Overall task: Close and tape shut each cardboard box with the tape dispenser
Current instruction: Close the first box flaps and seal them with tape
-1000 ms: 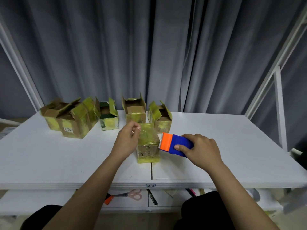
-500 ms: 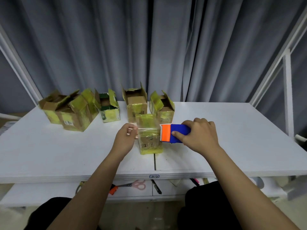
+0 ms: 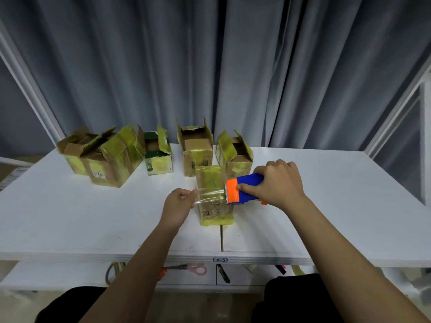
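Keeping tape (image 3: 210,195) taut at frame centre, pinched by left hand (image 3: 179,203), dispenser (image 3: 243,188) gripped by right hand (image 3: 278,183), should be pressed onto box (image 3: 213,194).

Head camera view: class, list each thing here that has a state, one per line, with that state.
Closed cardboard box at the front: flaps shut.
Five cardboard boxes in the back row: flaps open.
Strip of clear tape: stretched between both hands.
Blue and orange tape dispenser: gripped by the right hand.
Left hand: pinches the tape end.

Curtained packing station: white table (image 3: 70,220), grey curtains (image 3: 186,66), metal frame (image 3: 396,113).
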